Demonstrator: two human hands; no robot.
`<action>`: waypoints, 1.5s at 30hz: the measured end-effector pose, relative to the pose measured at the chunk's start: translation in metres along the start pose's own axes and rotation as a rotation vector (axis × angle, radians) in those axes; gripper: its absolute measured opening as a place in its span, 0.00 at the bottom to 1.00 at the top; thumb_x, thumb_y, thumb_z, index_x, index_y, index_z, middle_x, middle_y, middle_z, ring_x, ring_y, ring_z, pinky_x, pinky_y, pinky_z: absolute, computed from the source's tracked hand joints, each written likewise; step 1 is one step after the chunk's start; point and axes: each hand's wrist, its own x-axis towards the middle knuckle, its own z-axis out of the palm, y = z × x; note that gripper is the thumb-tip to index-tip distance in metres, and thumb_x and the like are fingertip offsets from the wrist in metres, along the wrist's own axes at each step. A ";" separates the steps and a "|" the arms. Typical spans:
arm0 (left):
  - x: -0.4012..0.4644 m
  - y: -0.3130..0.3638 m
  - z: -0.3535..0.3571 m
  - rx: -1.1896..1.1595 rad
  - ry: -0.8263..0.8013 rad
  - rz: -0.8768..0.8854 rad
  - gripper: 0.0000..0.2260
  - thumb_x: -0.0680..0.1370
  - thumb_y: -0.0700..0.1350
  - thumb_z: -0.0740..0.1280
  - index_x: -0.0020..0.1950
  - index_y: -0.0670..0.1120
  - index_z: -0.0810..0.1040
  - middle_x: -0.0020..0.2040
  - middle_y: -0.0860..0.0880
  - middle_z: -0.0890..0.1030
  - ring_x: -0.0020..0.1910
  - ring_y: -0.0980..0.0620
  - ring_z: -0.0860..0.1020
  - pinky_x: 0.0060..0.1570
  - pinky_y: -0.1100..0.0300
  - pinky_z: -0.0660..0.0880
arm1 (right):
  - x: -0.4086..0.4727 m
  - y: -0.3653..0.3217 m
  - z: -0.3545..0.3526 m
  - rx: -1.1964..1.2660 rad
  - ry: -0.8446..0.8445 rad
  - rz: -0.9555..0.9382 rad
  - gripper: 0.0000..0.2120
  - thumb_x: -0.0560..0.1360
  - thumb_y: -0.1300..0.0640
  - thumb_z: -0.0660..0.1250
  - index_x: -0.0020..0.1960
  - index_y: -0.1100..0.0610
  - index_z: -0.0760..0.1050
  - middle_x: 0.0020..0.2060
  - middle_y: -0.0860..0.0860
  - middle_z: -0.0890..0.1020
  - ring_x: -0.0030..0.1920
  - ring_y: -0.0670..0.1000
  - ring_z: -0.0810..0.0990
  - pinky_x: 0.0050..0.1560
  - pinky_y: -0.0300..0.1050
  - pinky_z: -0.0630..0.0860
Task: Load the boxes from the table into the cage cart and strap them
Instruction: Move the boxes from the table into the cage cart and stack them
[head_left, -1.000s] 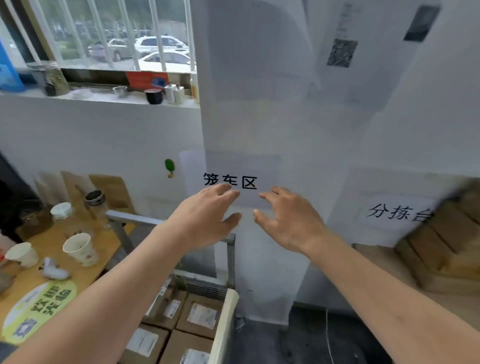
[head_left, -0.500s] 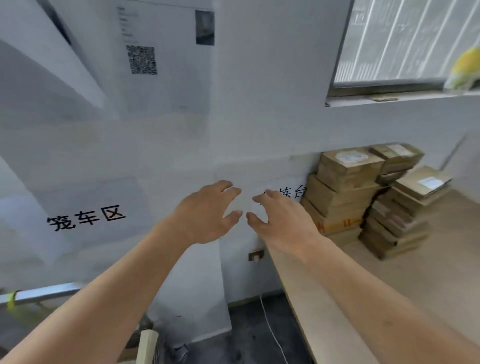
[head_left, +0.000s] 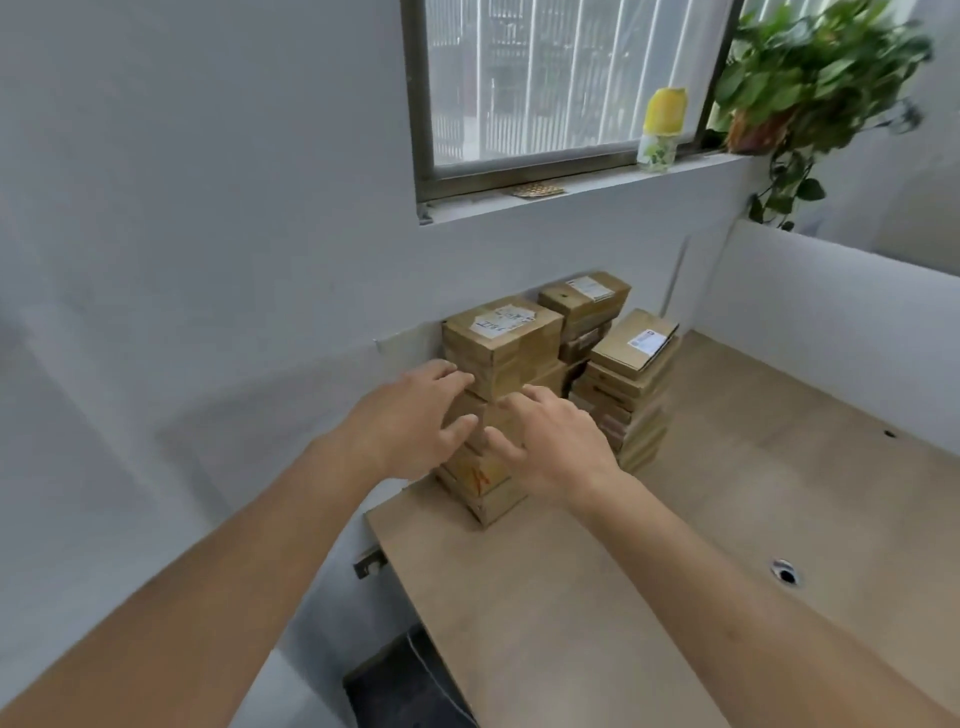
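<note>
The lower boxes of the nearest stack (head_left: 480, 483) are hidden behind both hands. The left hand (head_left: 415, 421) and right hand (head_left: 553, 447) reach out side by side, fingers loosely spread, holding nothing; whether they touch cardboard I cannot tell. Three stacks of cardboard boxes stand on the wooden table (head_left: 597, 597) just beyond the fingertips, the top box (head_left: 501, 343) above them.

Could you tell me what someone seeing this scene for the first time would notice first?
Most striking are the stacks of cardboard boxes piled in the back corner of the wooden table, against the grey wall under the window. The left hand and right hand reach toward the nearest stack with fingers spread, holding nothing. On the windowsill at upper right stand a leafy green plant and a yellow bottle.
</note>
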 end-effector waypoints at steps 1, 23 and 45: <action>0.016 0.004 0.002 0.001 -0.004 0.022 0.26 0.84 0.60 0.61 0.81 0.54 0.65 0.79 0.55 0.65 0.75 0.49 0.69 0.67 0.47 0.74 | 0.007 0.010 0.001 0.002 0.008 0.028 0.24 0.83 0.39 0.58 0.73 0.51 0.72 0.72 0.53 0.73 0.71 0.56 0.73 0.68 0.55 0.71; 0.288 -0.039 0.054 0.055 -0.336 0.195 0.33 0.74 0.71 0.55 0.79 0.66 0.62 0.80 0.43 0.59 0.78 0.39 0.60 0.76 0.40 0.61 | 0.231 0.181 0.057 -0.004 0.068 0.688 0.26 0.82 0.38 0.59 0.78 0.43 0.65 0.81 0.59 0.58 0.79 0.65 0.58 0.76 0.60 0.61; 0.261 -0.030 0.049 0.118 -0.435 -0.095 0.50 0.64 0.82 0.62 0.78 0.54 0.61 0.70 0.39 0.69 0.64 0.40 0.73 0.60 0.46 0.77 | 0.243 0.200 0.081 0.030 0.170 0.870 0.29 0.68 0.31 0.72 0.63 0.44 0.71 0.65 0.57 0.69 0.61 0.63 0.74 0.60 0.55 0.73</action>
